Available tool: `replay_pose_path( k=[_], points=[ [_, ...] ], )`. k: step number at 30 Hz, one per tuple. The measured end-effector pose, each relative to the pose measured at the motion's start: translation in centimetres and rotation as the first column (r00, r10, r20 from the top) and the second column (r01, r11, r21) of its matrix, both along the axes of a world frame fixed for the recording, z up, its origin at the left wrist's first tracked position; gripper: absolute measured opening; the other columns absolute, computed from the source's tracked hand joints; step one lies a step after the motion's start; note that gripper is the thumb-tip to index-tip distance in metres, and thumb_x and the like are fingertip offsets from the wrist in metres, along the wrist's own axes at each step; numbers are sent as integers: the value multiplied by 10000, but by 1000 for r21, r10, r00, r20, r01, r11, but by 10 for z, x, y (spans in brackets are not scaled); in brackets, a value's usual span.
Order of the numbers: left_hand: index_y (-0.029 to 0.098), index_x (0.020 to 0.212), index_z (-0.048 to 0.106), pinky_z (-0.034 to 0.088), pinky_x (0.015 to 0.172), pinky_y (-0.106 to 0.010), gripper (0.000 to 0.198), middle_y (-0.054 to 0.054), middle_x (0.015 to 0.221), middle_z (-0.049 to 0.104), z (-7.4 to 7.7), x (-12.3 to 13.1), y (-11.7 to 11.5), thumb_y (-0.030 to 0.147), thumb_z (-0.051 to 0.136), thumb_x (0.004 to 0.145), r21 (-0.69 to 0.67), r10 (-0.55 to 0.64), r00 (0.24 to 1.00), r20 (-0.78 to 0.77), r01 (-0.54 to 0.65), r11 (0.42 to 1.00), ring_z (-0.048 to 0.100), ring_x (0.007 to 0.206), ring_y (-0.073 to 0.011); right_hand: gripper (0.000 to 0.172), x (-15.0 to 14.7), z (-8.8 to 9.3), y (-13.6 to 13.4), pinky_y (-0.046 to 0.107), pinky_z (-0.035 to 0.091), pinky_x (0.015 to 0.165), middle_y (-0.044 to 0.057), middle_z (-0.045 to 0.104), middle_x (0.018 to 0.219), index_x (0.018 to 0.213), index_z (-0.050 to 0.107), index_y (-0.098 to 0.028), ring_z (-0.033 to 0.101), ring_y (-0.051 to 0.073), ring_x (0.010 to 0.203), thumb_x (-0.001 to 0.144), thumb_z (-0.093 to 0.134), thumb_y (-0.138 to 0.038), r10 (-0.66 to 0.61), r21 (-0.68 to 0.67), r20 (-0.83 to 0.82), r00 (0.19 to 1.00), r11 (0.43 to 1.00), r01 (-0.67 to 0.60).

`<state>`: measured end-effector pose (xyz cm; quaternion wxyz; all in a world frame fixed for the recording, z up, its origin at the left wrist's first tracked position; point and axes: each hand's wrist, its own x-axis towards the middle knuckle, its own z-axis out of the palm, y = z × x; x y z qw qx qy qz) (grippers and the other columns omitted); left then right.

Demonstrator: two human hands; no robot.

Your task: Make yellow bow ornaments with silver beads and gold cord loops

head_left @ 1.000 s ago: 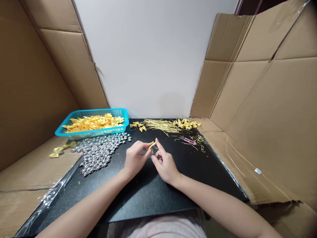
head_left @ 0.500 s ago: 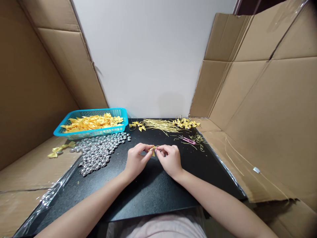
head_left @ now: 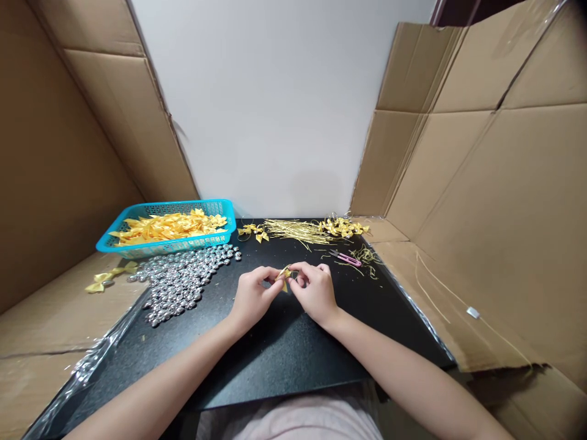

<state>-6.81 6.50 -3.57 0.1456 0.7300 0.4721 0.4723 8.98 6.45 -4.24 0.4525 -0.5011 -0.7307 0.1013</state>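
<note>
Left hand [head_left: 254,299] and right hand [head_left: 316,293] both pinching one yellow ribbon bow [head_left: 285,286] over middle of counter [head_left: 270,366]. Silver beads [head_left: 178,286] left, pink thread snips [head_left: 349,260] right. Far: blue basket [head_left: 156,250] of yellow bows [head_left: 169,227] left, gold twist ties [head_left: 296,231] middle.

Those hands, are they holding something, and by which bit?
Yes, a yellow bow: the left hand pinches its left side. The right hand is at its other side; whether it grips too is hard to tell.

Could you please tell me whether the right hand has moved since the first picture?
Yes: judged against the pink scissors lying on the table, the right hand has shifted slightly forward and rightward, closer to them.
</note>
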Motion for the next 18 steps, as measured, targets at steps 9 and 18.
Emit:
replay_pose_path(
  k=[9,18],
  points=[
    [166,696,711,479,585,-238,179,-20,641,721,1,1,1,266,579,765,-81,-29,1000,11,30,996,629,580,-157,95,1,-2,2,328,265,785,-15,662,616,832,711,-215,596,140,649,821,622,-184,23,66,128,991,997,-32],
    [169,698,719,474,590,-243,154,-23,650,727,3,1,0,239,591,748,-87,-32,999,-8,32,996,624,580,-159,116,0,2,-1,347,273,831,-30,575,554,684,638,-188,552,132,608,784,585,-164,57,-46,79,995,997,-54]
  ],
)
